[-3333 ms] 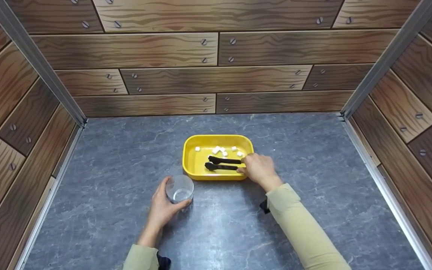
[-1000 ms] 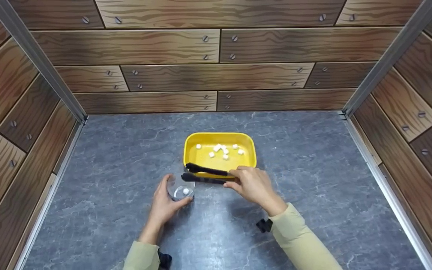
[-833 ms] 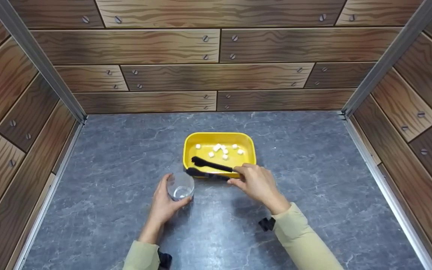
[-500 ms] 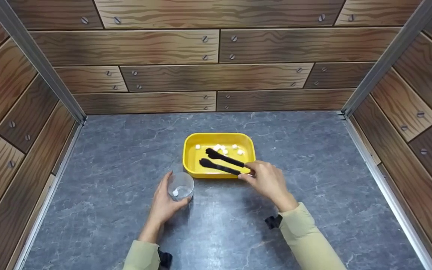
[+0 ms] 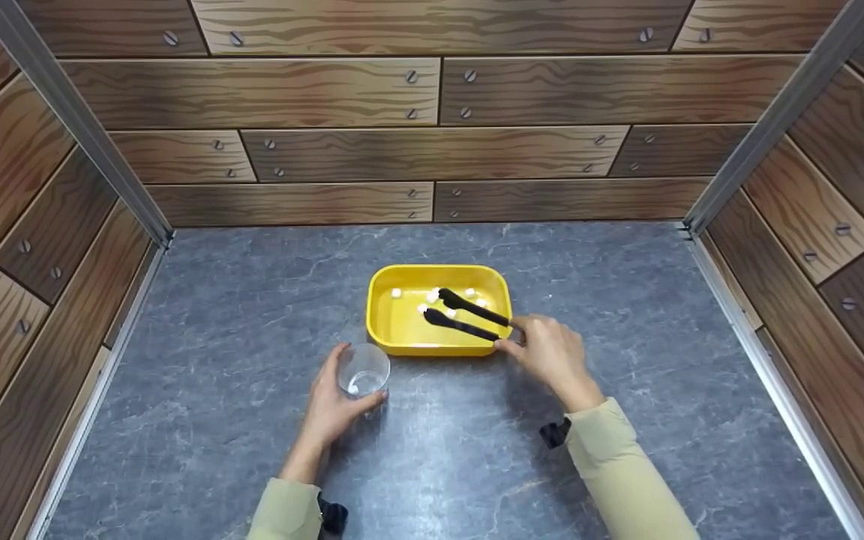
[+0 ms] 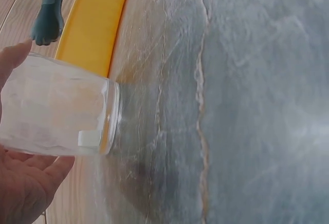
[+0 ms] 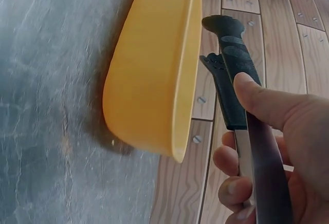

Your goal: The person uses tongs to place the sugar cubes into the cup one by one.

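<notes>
My left hand [image 5: 333, 401] grips a clear plastic cup [image 5: 366, 364], thumb on the near side and fingers round the far side. One white cube [image 6: 90, 138] lies at the bottom of the cup. My right hand [image 5: 552, 352] holds black-tipped tongs [image 5: 473, 306] with metal arms [image 7: 244, 157], thumb on one arm and fingers on the other. The two tips stand apart over the yellow tray [image 5: 394, 341], with nothing between them. Several small white cubes [image 5: 396, 293] lie on the tray's floor, some partly hidden behind the tongs.
A grey marbled tabletop [image 5: 237, 315] lies under everything. Wood-patterned panels [image 5: 327, 94] rise at the back and on both sides, with metal rails [image 5: 79, 127] at the corners. The tray stands just beyond the cup, to its right.
The tongs have moved from beside the cup back over the tray, to the right and away from me. A white cube is now in the cup, which was empty at first. The left hand stays put.
</notes>
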Demonstrator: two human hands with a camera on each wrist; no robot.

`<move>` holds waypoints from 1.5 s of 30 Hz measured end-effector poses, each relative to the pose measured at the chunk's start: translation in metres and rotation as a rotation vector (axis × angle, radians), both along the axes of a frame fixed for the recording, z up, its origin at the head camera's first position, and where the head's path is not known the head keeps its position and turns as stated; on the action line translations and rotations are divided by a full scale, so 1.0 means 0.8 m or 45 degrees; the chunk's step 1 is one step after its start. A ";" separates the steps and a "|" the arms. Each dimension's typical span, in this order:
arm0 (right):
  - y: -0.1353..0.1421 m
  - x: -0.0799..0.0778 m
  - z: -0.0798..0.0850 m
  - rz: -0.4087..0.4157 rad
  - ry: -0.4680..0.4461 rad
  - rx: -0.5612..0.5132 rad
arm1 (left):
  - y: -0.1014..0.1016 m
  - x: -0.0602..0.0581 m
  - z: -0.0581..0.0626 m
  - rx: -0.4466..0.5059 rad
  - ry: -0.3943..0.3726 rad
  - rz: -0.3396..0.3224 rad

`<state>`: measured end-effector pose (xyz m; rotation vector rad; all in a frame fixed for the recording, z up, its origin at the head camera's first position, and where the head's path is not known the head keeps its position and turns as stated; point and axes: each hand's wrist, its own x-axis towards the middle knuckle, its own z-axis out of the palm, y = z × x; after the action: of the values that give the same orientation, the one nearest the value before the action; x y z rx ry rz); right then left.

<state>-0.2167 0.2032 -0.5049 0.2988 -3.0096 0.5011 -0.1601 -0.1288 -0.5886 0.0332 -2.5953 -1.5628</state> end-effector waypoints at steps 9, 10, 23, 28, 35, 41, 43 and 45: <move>0.003 -0.013 -0.002 -0.060 -0.004 0.145 | 0.002 0.002 0.002 -0.007 -0.035 0.024; 0.002 -0.014 -0.002 -0.062 -0.001 0.164 | 0.002 0.002 0.002 -0.004 -0.034 0.024; -0.007 -0.024 -0.002 -0.062 -0.027 0.333 | 0.002 0.003 0.003 0.000 -0.052 0.023; -0.010 -0.027 -0.004 -0.064 -0.034 0.352 | 0.002 0.002 0.003 0.005 -0.066 0.026; -0.012 -0.031 -0.005 -0.060 -0.077 0.357 | 0.002 0.001 0.001 0.007 -0.073 0.026; -0.015 -0.031 -0.007 -0.045 -0.079 0.345 | 0.001 0.001 0.001 -0.005 -0.050 0.017; -0.015 -0.031 -0.007 -0.045 -0.081 0.345 | 0.001 0.001 0.000 -0.007 -0.035 0.010; -0.016 -0.031 -0.007 -0.047 -0.087 0.353 | 0.001 0.001 0.000 -0.006 -0.029 0.003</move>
<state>-0.2417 0.1903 -0.5103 0.2465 -3.1432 0.0910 -0.1592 -0.1276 -0.5885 0.0536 -2.6151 -1.5641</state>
